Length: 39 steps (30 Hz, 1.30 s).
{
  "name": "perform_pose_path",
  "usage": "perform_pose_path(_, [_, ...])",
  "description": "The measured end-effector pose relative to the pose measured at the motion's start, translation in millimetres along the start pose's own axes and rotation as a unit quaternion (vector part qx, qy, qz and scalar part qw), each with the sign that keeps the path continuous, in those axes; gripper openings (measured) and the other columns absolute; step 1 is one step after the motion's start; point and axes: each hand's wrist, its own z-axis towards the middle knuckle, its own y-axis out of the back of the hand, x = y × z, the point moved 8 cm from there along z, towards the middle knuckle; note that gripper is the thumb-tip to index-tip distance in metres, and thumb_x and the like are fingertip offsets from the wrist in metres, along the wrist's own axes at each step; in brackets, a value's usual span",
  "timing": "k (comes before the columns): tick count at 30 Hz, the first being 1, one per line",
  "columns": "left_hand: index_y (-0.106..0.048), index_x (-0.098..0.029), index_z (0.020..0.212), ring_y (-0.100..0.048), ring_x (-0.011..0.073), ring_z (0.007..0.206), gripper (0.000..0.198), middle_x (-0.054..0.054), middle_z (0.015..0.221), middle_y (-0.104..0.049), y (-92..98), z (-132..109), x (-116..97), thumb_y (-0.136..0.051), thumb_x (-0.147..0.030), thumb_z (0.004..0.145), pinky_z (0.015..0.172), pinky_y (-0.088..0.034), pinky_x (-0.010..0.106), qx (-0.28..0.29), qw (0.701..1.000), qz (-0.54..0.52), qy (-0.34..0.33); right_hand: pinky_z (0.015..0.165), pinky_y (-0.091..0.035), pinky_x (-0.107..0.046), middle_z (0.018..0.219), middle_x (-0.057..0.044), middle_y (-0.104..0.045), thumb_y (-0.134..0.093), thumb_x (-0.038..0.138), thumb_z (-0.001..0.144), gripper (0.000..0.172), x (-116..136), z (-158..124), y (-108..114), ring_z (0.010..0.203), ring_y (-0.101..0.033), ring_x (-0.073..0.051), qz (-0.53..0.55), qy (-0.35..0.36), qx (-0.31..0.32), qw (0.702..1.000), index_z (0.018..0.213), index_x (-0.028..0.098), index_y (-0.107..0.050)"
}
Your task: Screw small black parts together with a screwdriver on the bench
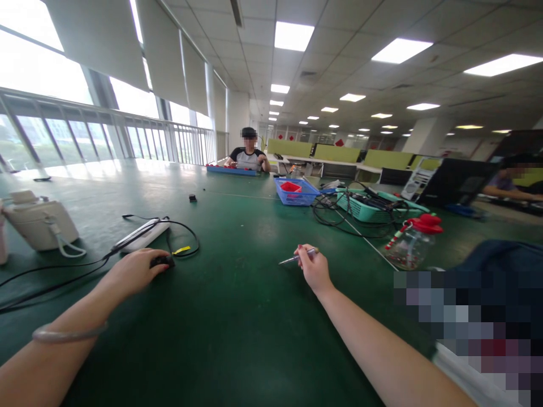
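My left hand [138, 270] rests on the green table at the left, its fingers closed around a small black block-like part [162, 261]. What kind of part it is I cannot make out. Just behind that hand lies a white power bank [146, 234], with a black cable [195, 237] looping beside it and a yellow tag [182, 250] on the cable. Right of centre, my right hand [313, 268] grips a slim screwdriver [291, 260] with a thin silver shaft. Its tip points left, toward the black part but well apart from it.
A beige bottle [40, 220] stands at the left. Another small black piece [192, 198] lies farther back. Blue [297, 193] and green [360, 209] baskets, tangled cables and a red-lidded jar [409, 246] are at the right. One person [248, 155] sits at the far end by a blue tray [233, 170].
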Motion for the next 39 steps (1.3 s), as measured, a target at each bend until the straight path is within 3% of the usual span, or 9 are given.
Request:
perform_pose_path(2, [-0.063, -0.023, 0.119, -0.06, 0.0322, 0.107, 0.045, 0.01, 0.121, -0.064, 12.1, -3.7, -21.2, -0.044, -0.047, 0.086, 0.091, -0.048, 0.045, -0.058, 0.998, -0.018, -0.017, 0.054, -0.038, -0.026, 0.055, 0.001, -0.054, -0.048, 0.051, 0.089, 0.037, 14.8, -3.6, -3.7, 0.052, -0.05, -0.015, -0.048, 0.048, 0.015, 0.998, 0.071, 0.022, -0.063])
perform_pose_path(4, [-0.061, -0.024, 0.12, -0.057, 0.0301, 0.111, 0.045, 0.008, 0.121, -0.063, 15.8, -7.2, -59.3, -0.045, -0.048, 0.086, 0.098, -0.044, 0.043, -0.075, 0.993, -0.043, -0.079, 0.059, -0.04, -0.026, 0.061, 0.0, -0.059, -0.048, 0.047, 0.09, 0.033, 27.4, -7.7, -9.6, 0.059, -0.054, -0.017, -0.092, 0.089, 0.036, 0.991, 0.074, 0.023, -0.064])
perform_pose_path(11, [-0.066, -0.027, 0.111, -0.059, 0.0239, 0.106, 0.028, 0.006, 0.111, -0.066, -13.5, -5.2, -213.9, -0.056, -0.026, 0.085, 0.097, -0.043, 0.037, 0.058, 0.945, -0.09, -0.308, 0.076, -0.044, -0.032, 0.091, -0.003, -0.068, -0.054, 0.027, 0.088, 0.014, 47.3, -20.3, -37.1, 0.081, -0.061, -0.019, -0.214, 0.197, 0.137, 0.947, 0.093, 0.025, -0.067])
perform_pose_path(15, [-0.064, -0.022, 0.112, -0.061, 0.0258, 0.104, 0.031, 0.01, 0.107, -0.066, -31.3, 17.5, -253.9, -0.061, -0.023, 0.082, 0.095, -0.044, 0.037, 0.033, 0.951, -0.095, -0.293, 0.078, -0.044, -0.033, 0.093, -0.003, -0.068, -0.055, 0.021, 0.086, 0.014, 48.1, -21.5, -40.0, 0.083, -0.061, -0.02, -0.25, 0.209, 0.138, 0.935, 0.094, 0.024, -0.066])
perform_pose_path(19, [-0.052, -0.025, 0.127, -0.062, 0.0267, 0.104, 0.05, 0.01, 0.106, -0.066, -51.1, 33.6, -261.0, -0.066, -0.025, 0.079, 0.09, -0.046, 0.037, 0.002, 0.963, -0.113, -0.244, 0.083, -0.043, -0.037, 0.097, -0.004, -0.068, -0.054, 0.021, 0.087, 0.014, 50.0, -20.6, -36.2, 0.09, -0.061, -0.021, -0.254, 0.21, 0.114, 0.937, 0.097, 0.025, -0.063])
perform_pose_path(22, [-0.054, -0.025, 0.12, -0.061, 0.0264, 0.103, 0.043, 0.009, 0.104, -0.067, -61.6, 39.2, -252.4, -0.066, -0.028, 0.079, 0.089, -0.047, 0.037, -0.009, 0.964, -0.157, -0.216, 0.085, -0.042, -0.038, 0.098, -0.004, -0.067, -0.054, 0.024, 0.088, 0.013, 49.5, -20.1, -33.3, 0.09, -0.061, -0.022, -0.248, 0.198, 0.101, 0.943, 0.098, 0.025, -0.062])
perform_pose_path(29, [-0.049, -0.023, 0.127, -0.059, 0.026, 0.107, 0.056, 0.007, 0.11, -0.068, -77.4, 45.9, -232.0, -0.069, -0.027, 0.074, 0.095, -0.044, 0.04, 0.041, 0.952, -0.237, -0.187, 0.082, -0.042, -0.036, 0.081, -0.003, -0.065, -0.051, 0.031, 0.09, 0.015, 46.3, -19.2, -25.0, 0.079, -0.059, -0.02, -0.212, 0.148, 0.095, 0.961, 0.082, 0.024, -0.06])
perform_pose_path(33, [-0.055, -0.022, 0.124, -0.058, 0.0268, 0.11, 0.054, 0.008, 0.112, -0.068, -76.9, 46.7, -230.3, -0.07, -0.028, 0.073, 0.096, -0.044, 0.04, 0.043, 0.951, -0.243, -0.187, 0.086, -0.041, -0.037, 0.072, -0.001, -0.064, -0.05, 0.032, 0.091, 0.019, 58.3, -26.0, -24.3, 0.072, -0.058, -0.018, -0.184, 0.195, 0.101, 0.958, 0.076, 0.024, -0.058])
perform_pose_path(39, [-0.065, -0.024, 0.115, -0.062, 0.024, 0.105, 0.041, 0.005, 0.114, -0.069, -74.0, 46.9, -233.1, -0.067, -0.032, 0.075, 0.095, -0.047, 0.036, 0.06, 0.934, -0.278, -0.217, 0.099, -0.033, -0.042, 0.071, 0.001, -0.064, -0.052, 0.028, 0.089, 0.014, 72.9, -41.8, -39.8, 0.071, -0.059, -0.016, -0.219, 0.274, 0.167, 0.921, 0.077, 0.024, -0.058])
